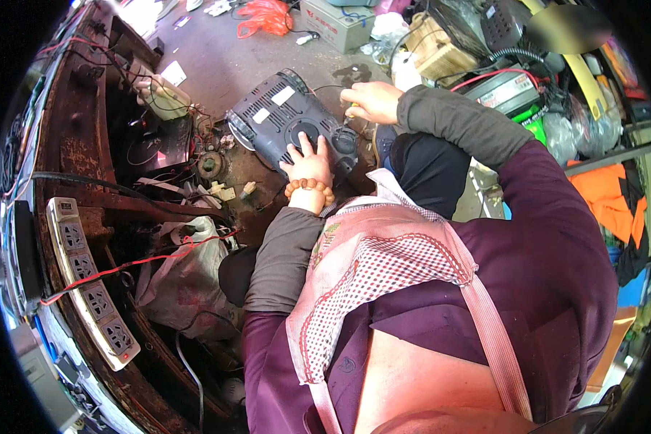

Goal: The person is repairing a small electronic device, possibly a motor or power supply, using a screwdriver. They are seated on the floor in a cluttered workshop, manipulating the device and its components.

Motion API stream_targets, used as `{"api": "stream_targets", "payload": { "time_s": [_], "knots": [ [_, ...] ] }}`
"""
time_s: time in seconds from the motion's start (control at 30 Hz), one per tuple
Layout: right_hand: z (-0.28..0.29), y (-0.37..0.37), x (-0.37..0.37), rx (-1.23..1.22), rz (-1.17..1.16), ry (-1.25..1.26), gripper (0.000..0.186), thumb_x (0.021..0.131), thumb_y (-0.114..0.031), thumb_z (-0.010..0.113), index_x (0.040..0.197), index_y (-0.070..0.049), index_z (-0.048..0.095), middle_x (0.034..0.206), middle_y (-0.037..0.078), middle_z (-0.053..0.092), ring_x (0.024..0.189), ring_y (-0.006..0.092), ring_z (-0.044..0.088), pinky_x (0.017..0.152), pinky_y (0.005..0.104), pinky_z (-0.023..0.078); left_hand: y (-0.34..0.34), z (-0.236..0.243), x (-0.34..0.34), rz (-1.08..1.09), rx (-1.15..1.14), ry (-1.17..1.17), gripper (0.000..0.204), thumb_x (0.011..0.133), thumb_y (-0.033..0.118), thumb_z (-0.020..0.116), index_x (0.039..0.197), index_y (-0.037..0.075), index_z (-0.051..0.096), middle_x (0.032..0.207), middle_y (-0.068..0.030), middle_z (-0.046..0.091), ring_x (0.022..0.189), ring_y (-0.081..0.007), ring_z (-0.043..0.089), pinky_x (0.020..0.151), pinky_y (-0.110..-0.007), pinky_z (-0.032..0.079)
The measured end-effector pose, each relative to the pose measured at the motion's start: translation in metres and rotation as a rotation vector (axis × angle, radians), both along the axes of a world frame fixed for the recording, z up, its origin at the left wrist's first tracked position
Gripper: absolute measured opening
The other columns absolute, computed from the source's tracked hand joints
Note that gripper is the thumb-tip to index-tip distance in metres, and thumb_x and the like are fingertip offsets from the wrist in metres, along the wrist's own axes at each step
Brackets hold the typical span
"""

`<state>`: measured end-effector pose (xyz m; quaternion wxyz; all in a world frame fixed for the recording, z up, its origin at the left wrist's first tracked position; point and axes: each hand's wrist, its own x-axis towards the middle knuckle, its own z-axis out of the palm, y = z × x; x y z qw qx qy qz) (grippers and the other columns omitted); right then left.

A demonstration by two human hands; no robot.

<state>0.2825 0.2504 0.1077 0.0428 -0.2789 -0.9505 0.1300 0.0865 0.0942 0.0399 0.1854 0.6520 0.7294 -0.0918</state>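
A dark grey plastic appliance (271,119) with vent slots and two white labels lies on the floor in front of me, a round disc on its upturned face. My left hand (309,160) rests flat on its near edge, fingers spread, a beaded bracelet at the wrist. At the appliance's right side, my right hand (372,103) is closed around what looks like a screwdriver (354,108) with a yellow handle. Its tip is hard to make out against the dark casing.
A rusty workbench frame (76,137) with a white power strip (94,282) stands at the left, a red wire crossing over. Loose parts and a plastic bag (188,278) lie beneath it. A grey box (336,25), a battery-like unit (499,92) and clutter fill the far right.
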Motion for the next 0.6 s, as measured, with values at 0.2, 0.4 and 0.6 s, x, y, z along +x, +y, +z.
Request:
{"api": "stream_targets", "payload": {
  "time_s": [0.2,0.4,0.6],
  "knots": [
    [-0.002,-0.008,-0.003,-0.074,0.093,0.054,0.036,0.097,-0.026,0.072,0.126,-0.007,0.06,0.113,0.019,0.067,0.109,0.0419,0.067,0.094,0.0509,0.054,-0.011,-0.016,-0.006,0.009,-0.013,-0.008,0.103,0.087,0.034,0.087,0.171,0.038,0.026,0.182,-0.01,0.008,0.162,-0.047,0.022,0.114,-0.074,0.042],
    [0.019,-0.031,-0.016,-0.134,0.028,-0.526,0.03,0.096,-0.025,0.072,0.118,-0.006,0.065,0.108,0.023,0.07,0.104,0.0447,0.07,0.087,0.0547,0.055,-0.011,-0.018,-0.012,-0.011,0.038,-0.029,0.097,0.09,0.032,0.084,0.17,0.039,0.029,0.182,-0.0081,0.011,0.162,-0.0459,0.024,0.115,-0.075,0.04],
    [0.003,-0.012,0.004,0.034,-0.101,-0.081,0.026,0.094,-0.021,0.07,0.112,-0.003,0.065,0.107,0.02,0.068,0.101,0.0418,0.07,0.087,0.0517,0.057,-0.007,0.002,-0.011,0.038,-0.038,-0.075,0.079,0.101,0.025,0.068,0.17,0.035,0.031,0.183,-0.0098,0.01,0.163,-0.0445,0.022,0.118,-0.075,0.035]
  ]
}}
